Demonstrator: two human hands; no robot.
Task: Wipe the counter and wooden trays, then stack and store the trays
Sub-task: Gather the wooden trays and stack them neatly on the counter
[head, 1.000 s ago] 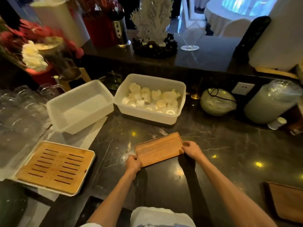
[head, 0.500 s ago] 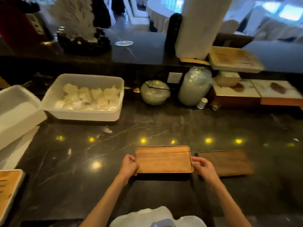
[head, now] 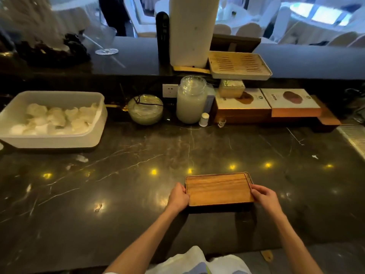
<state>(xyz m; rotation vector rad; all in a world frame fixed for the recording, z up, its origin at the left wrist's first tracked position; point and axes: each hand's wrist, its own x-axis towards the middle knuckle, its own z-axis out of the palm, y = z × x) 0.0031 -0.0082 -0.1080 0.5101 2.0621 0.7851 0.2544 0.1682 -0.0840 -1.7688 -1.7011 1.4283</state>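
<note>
A flat wooden tray (head: pixel 219 188) is held level by its two short ends, low over the dark marble counter (head: pixel 138 175). My left hand (head: pixel 178 196) grips its left end and my right hand (head: pixel 264 195) its right end. A sliver of a second, darker tray (head: pixel 249 176) shows under its far right corner; the rest of that tray is hidden. A slatted bamboo tray in a white frame (head: pixel 239 65) rests on the raised ledge at the back.
A white tub of folded white cloths (head: pixel 53 119) stands at the left. Along the back wall are a glass bowl (head: pixel 145 109), a tall glass jar (head: pixel 191 99), a small white bottle (head: pixel 204 119) and boxed goods (head: pixel 266 103). A white pillar (head: pixel 191 30) rises behind.
Both hands carried the wooden tray to the right along the counter and over the darker tray, which now is almost fully covered. The view swung right, losing the left tub and bamboo tray.
</note>
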